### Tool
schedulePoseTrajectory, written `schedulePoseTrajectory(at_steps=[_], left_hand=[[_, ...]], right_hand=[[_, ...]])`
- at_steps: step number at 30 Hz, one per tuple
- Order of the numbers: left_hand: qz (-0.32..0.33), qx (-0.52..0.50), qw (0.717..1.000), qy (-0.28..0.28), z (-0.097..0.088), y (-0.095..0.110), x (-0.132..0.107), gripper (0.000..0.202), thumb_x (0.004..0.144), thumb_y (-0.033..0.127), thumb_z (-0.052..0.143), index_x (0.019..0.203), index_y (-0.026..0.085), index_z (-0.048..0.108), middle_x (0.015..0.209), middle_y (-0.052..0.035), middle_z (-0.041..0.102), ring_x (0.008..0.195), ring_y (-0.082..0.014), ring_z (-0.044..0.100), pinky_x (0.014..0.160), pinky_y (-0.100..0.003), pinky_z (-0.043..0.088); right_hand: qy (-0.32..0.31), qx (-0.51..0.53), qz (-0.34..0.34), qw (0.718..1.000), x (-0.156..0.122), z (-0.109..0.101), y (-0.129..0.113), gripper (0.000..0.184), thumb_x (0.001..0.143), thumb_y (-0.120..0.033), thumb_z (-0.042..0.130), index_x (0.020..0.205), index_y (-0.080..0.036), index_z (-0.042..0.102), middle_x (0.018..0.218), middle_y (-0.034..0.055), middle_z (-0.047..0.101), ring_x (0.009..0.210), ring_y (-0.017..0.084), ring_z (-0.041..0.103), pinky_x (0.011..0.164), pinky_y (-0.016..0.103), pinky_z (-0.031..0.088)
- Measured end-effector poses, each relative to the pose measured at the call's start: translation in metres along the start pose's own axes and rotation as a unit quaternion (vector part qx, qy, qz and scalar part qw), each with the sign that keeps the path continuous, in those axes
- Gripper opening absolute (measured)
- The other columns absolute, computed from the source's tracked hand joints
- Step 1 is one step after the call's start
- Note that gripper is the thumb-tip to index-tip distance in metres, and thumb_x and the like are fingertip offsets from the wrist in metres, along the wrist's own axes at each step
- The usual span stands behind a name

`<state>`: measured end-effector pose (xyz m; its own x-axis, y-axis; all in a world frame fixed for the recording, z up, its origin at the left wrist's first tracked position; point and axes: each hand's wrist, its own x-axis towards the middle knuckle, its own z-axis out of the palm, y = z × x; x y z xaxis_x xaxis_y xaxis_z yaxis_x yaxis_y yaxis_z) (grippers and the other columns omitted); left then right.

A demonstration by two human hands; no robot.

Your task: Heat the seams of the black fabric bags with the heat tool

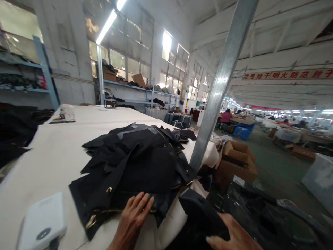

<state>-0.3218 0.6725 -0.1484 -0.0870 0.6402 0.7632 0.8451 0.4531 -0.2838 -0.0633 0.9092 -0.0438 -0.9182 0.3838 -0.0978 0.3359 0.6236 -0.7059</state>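
Observation:
My left hand [136,215] lies on the front edge of a pile of black fabric pieces [145,163], its fingers stretched out over the top piece. Beside those fingers runs a gold zipper [104,211] with a gold pull at its left end. Gold eyelets and straps show on several pieces. At the lower right, my right hand [231,232] is closed around a black item [200,208] with a thick, smooth upper end. Its lower part blends into dark material, so its exact kind is unclear. The two hands are apart.
A white table [52,149] carries the pile and a white box-shaped device [44,220] with a cable. A metal post [221,86] rises at the table's right edge. Cardboard boxes [238,159] and a black plastic-wrapped bundle [260,215] stand to the right. Shelves [125,85] line the wall.

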Motion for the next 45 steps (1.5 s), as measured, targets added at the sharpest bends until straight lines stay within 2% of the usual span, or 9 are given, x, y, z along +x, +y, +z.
schedulePoseTrajectory(at_steps=[3, 5, 10, 17, 21, 24, 30, 38, 45], left_hand=[[-0.023, -0.010, 1.000, -0.013, 0.006, 0.009, -0.026, 0.042, 0.089, 0.008, 0.036, 0.122, 0.018, 0.058, 0.124, -0.0091, 0.058, 0.118, -0.0250, 0.048, 0.095, -0.039, 0.040], [-0.045, -0.030, 0.998, -0.021, 0.005, 0.011, -0.034, 0.042, 0.090, 0.009, 0.035, 0.126, 0.016, 0.055, 0.128, -0.0105, 0.056, 0.121, -0.0250, 0.046, 0.098, -0.038, 0.040], [-0.083, -0.078, 0.993, -0.026, 0.005, 0.014, -0.039, 0.045, 0.091, 0.010, 0.033, 0.134, 0.010, 0.045, 0.132, -0.0130, 0.052, 0.128, -0.0241, 0.040, 0.103, -0.037, 0.041], [-0.092, -0.081, 0.992, -0.017, 0.009, 0.013, -0.045, 0.044, 0.091, 0.014, 0.032, 0.132, 0.009, 0.048, 0.128, -0.0145, 0.054, 0.126, -0.0252, 0.043, 0.099, -0.036, 0.047], [-0.100, -0.077, 0.992, -0.018, 0.007, 0.013, -0.043, 0.044, 0.089, 0.011, 0.032, 0.127, 0.008, 0.053, 0.125, -0.0147, 0.057, 0.122, -0.0249, 0.047, 0.096, -0.036, 0.050], [-0.094, -0.072, 0.993, -0.016, 0.006, 0.013, -0.041, 0.045, 0.087, 0.007, 0.031, 0.124, 0.009, 0.056, 0.124, -0.0141, 0.058, 0.121, -0.0246, 0.048, 0.094, -0.035, 0.051], [-0.095, -0.084, 0.991, -0.034, 0.008, 0.014, -0.043, 0.044, 0.087, 0.006, 0.032, 0.126, 0.004, 0.053, 0.128, -0.0160, 0.054, 0.126, -0.0264, 0.042, 0.098, -0.038, 0.049], [-0.105, -0.105, 0.988, -0.038, 0.008, 0.014, -0.048, 0.044, 0.088, 0.009, 0.034, 0.128, 0.009, 0.052, 0.130, -0.0124, 0.054, 0.127, -0.0232, 0.043, 0.101, -0.033, 0.045], [-0.110, -0.112, 0.987, -0.036, 0.011, 0.014, -0.052, 0.046, 0.088, 0.007, 0.033, 0.130, 0.010, 0.051, 0.131, -0.0124, 0.054, 0.129, -0.0226, 0.042, 0.102, -0.034, 0.045]], right_hand=[[-0.069, 0.020, -0.006, 0.997, 0.003, 0.005, -0.007, 0.053, 0.077, -0.048, 0.063, 0.118, -0.016, 0.059, 0.083, 0.0068, 0.068, 0.080, 0.025, 0.064, 0.066, 0.026, 0.049], [-0.107, 0.027, 0.000, 0.994, 0.005, 0.010, -0.016, 0.047, 0.078, -0.044, 0.062, 0.117, -0.017, 0.059, 0.075, 0.0042, 0.066, 0.063, 0.019, 0.062, 0.056, 0.023, 0.047], [-0.115, 0.026, -0.011, 0.993, 0.012, 0.025, -0.040, 0.043, 0.074, -0.037, 0.067, 0.113, -0.021, 0.059, 0.100, 0.0043, 0.064, 0.077, 0.017, 0.061, 0.062, 0.020, 0.047], [-0.199, 0.059, -0.018, 0.978, 0.042, 0.046, -0.058, 0.028, 0.078, -0.033, 0.062, 0.100, -0.014, 0.062, 0.066, -0.0008, 0.057, 0.053, 0.009, 0.055, 0.045, 0.013, 0.039], [-0.220, 0.095, -0.015, 0.971, 0.051, 0.044, -0.058, 0.023, 0.078, -0.030, 0.061, 0.093, -0.012, 0.063, 0.054, -0.0032, 0.053, 0.045, 0.009, 0.050, 0.041, 0.014, 0.038], [-0.222, 0.120, -0.028, 0.967, 0.048, 0.031, -0.051, 0.021, 0.079, -0.027, 0.059, 0.093, -0.013, 0.062, 0.055, -0.0033, 0.055, 0.045, 0.008, 0.051, 0.043, 0.015, 0.039], [-0.174, 0.073, -0.042, 0.981, 0.035, 0.008, -0.044, 0.015, 0.079, -0.026, 0.058, 0.089, -0.014, 0.058, 0.054, -0.0047, 0.055, 0.044, 0.008, 0.052, 0.042, 0.014, 0.037], [-0.204, 0.022, -0.039, 0.978, 0.052, 0.025, -0.059, 0.025, 0.078, -0.031, 0.060, 0.095, -0.013, 0.059, 0.063, -0.0031, 0.054, 0.049, 0.009, 0.053, 0.042, 0.014, 0.039], [-0.199, -0.061, -0.010, 0.978, 0.068, 0.033, -0.064, 0.046, 0.072, -0.039, 0.065, 0.107, -0.012, 0.055, 0.102, 0.0085, 0.053, 0.058, 0.011, 0.058, 0.047, 0.019, 0.045]])
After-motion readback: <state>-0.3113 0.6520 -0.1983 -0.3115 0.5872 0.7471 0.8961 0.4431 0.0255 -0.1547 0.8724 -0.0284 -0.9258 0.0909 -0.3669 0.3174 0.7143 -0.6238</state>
